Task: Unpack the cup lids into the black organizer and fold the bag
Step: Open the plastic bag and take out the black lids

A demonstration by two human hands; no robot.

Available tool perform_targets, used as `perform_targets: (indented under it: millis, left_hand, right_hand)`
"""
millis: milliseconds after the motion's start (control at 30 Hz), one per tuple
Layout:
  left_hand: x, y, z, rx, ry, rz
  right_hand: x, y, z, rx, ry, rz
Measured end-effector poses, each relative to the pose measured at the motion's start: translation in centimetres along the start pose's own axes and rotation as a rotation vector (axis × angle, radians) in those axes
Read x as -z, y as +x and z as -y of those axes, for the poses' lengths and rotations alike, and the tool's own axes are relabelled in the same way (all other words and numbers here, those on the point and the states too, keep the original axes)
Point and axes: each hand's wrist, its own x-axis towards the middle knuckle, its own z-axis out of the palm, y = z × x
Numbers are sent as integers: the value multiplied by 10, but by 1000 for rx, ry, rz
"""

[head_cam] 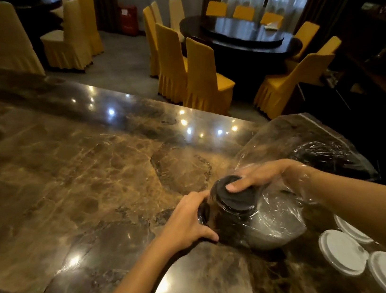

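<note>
A clear plastic bag (293, 142) lies on the marble counter at the right, crumpled and glossy. A stack of black cup lids (235, 201) sticks out of its mouth. My right hand (262, 173) reaches through the bag, plastic wrapped around the wrist, and its fingers press on the top black lid. My left hand (187, 221) grips the bag's mouth and the lid stack from the left side. More black lids (322, 153) show through the plastic farther back. White lids (343, 250) stand in rows at the lower right, in what may be the organizer, whose body is hidden.
The brown marble counter (87, 176) stretches left and ahead, with its far edge running diagonally. Beyond it stand yellow-covered chairs (199, 78) and a dark round dining table (240, 32). A patterned strip runs along the counter's near-left edge.
</note>
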Motion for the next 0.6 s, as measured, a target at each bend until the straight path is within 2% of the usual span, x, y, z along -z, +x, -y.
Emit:
perform_targets:
  millis: [133,267,500,600]
  left_hand:
    - [2,0,-2,2,-59,-10]
    - [9,2,1,34,-55,30]
    - [6,-1,-7,96,-78,-52]
    - [4,-2,-6,96,-46,-57]
  right_hand:
    - [1,-5,0,54,27,79]
    - [2,-4,-5,113,11,58]
    - [7,-11,-15,107,89,93]
    - [8,-13,-19,126,194,72]
